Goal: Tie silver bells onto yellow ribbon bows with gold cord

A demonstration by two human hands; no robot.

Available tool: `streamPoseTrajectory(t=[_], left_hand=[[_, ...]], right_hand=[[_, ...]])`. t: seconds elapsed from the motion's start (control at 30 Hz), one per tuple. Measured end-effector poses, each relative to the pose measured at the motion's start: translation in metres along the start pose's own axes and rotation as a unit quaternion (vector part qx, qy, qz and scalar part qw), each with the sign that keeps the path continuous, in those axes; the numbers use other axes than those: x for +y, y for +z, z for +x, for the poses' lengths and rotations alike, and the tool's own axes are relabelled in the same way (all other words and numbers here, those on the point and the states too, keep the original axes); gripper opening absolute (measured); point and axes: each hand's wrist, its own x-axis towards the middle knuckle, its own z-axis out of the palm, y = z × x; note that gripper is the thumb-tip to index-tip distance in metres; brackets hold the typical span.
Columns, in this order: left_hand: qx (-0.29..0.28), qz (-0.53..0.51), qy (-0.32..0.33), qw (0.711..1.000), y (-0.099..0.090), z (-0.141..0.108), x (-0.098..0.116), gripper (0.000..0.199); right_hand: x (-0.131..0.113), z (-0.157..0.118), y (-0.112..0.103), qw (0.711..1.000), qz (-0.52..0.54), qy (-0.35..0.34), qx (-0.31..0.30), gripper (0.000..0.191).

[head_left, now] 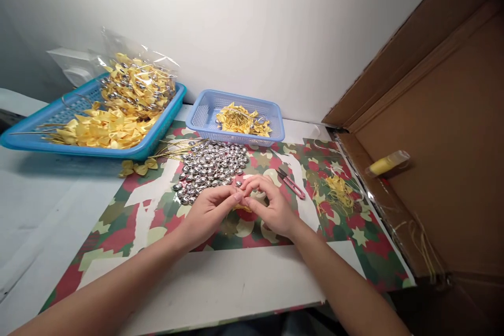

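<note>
My left hand and my right hand meet over the patterned sheet, fingertips pinched together. A yellow ribbon piece shows just under the fingertips; the fingers partly hide it, and a thin dark strand rises between them. Behind my left hand lies a pile of shiny silver beads. Pink-handled thread snips rest to the right of my right hand.
A large blue basket at the left holds yellow bows and a clear bag. A smaller blue basket stands behind the beads. Yellow cord scraps lie right. A cardboard wall and a yellow tube bound the right side.
</note>
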Motion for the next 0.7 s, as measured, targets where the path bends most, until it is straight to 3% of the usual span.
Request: streamPoseTrajectory(t=[0.2,0.37,0.7], left_hand=[[-0.024,0.096,0.064,0.993,-0.002,0.0,0.001,0.036],[-0.027,0.205,0.049,0.977,-0.003,0.001,0.0,0.043],[-0.073,0.242,0.057,0.966,-0.001,0.002,0.003,0.046]], right_hand=[[0.003,-0.002,-0.003,0.997,-0.071,-0.006,-0.02,0.009],[0.006,-0.003,-0.002,0.992,-0.109,-0.023,0.053,0.014],[0.008,-0.008,0.014,0.982,-0.141,-0.04,0.121,0.01]])
